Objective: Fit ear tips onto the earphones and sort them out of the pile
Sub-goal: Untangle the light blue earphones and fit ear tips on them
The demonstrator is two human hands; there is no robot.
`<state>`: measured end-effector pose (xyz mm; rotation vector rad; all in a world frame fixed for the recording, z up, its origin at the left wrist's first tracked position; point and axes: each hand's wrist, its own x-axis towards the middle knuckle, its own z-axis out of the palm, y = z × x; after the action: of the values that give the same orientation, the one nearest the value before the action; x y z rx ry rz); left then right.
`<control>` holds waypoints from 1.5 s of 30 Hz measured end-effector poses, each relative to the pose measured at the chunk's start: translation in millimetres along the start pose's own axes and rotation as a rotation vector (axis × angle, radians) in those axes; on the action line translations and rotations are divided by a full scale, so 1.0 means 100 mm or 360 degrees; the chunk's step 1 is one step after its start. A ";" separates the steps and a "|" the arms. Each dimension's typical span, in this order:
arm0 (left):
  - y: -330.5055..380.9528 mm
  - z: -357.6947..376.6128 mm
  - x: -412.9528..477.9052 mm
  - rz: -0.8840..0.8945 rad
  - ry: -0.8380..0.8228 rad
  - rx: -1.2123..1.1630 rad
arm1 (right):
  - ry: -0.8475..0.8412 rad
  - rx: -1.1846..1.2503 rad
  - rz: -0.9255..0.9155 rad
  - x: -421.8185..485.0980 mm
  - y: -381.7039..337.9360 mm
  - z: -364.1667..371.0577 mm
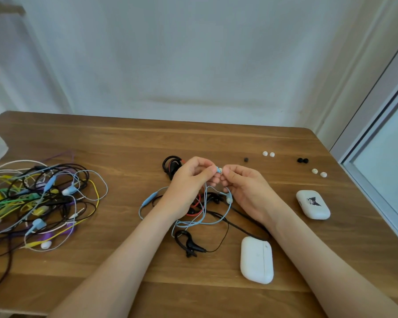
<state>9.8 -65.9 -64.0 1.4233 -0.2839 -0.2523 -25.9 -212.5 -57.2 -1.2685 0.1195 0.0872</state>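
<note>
Our L hand and R hand meet above the table. Both have fingers curled, pinching the blue earbud between the fingertips. A pale ear tip seems to sit on it, tho it's too small for us to be sure. Its blue cable droops onto the black ear-hook earphones below. The tangled pile lies well apart at left. Loose white tips and black tips lie on the R side. We see 2 cases, a plain white case and a sticker case. Both are closed, so contents are hidden.
</note>
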 end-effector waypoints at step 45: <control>0.08 0.00 -0.06 0.0023 -0.0066 0.0191 | 0.0184 -0.0282 -0.0327 -0.09 0.10 0.11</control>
<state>4.0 -63.0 -56.4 1.5353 -0.3485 -0.2566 -35.5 -199.2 -62.7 -1.4559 0.0818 -0.1557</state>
